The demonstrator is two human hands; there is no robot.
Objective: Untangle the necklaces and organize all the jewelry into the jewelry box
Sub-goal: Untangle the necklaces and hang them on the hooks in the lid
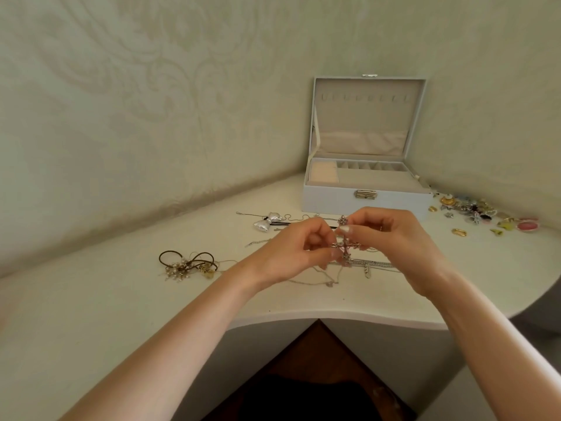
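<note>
Above the white table, my left hand and my right hand both pinch a silver cross pendant with pink stones. Its thin chains hang down into a tangle of silver necklaces lying on the table under my hands. The pale blue jewelry box stands open behind them, lid upright, with hooks in the lid and beige compartments in the tray. A silver bow pendant on a chain lies left of the box.
A brown cord bracelet with pearl beads lies at the left. A heap of brooches, rings and earrings sits right of the box. The table's curved front edge runs below my wrists; walls close in behind.
</note>
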